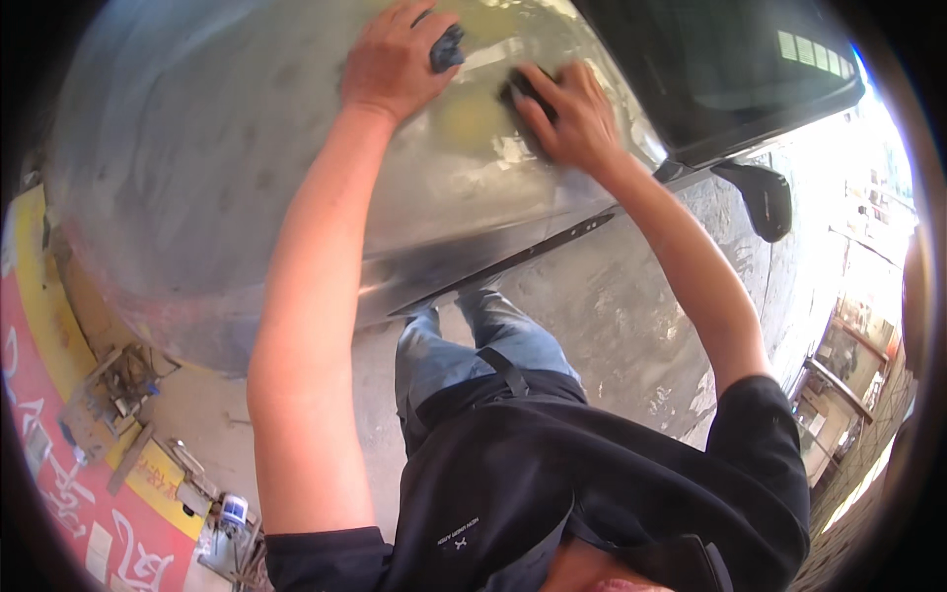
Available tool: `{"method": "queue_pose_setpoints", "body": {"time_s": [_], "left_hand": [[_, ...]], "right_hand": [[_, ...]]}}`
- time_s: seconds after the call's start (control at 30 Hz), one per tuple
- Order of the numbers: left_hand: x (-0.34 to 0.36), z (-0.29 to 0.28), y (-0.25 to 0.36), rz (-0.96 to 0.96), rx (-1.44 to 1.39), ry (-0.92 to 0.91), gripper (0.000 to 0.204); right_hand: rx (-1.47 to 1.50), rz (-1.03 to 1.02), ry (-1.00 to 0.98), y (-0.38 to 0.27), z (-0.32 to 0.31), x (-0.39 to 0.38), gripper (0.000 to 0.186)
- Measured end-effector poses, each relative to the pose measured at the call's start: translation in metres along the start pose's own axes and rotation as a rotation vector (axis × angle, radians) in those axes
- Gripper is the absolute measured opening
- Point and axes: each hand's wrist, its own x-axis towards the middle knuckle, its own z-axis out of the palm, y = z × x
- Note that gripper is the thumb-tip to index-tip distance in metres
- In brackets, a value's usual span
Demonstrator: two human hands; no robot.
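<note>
A grey, sanded car hood (197, 158) fills the upper view, with yellowish patches (464, 123) and pale glossy spots. My left hand (395, 69) rests on the hood, fingers curled round a crumpled dark blue-grey wad (445, 49), perhaps cloth. Just right of it, my right hand (577, 118) grips a black block (518, 91), its underside against the yellowish area; both are slightly blurred.
The dark windshield (720, 69) and side mirror (760, 197) sit right of my hands. At lower left lie a red-and-yellow board (30, 286), metal clutter (113, 395) and a white container (234, 510). Wooden shelving (838, 375) stands at far right.
</note>
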Motion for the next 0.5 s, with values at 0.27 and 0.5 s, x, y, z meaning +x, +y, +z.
{"method": "queue_pose_setpoints", "body": {"time_s": [0.27, 0.5], "left_hand": [[-0.01, -0.008, 0.011, -0.058, -0.096, -0.159, 0.034], [0.046, 0.012, 0.102, -0.054, -0.251, -0.181, 0.017]], "right_hand": [[0.035, 0.04, 0.053, -0.021, 0.007, -0.023, 0.045], [-0.018, 0.087, 0.081, 0.022, 0.032, 0.037, 0.039]]}}
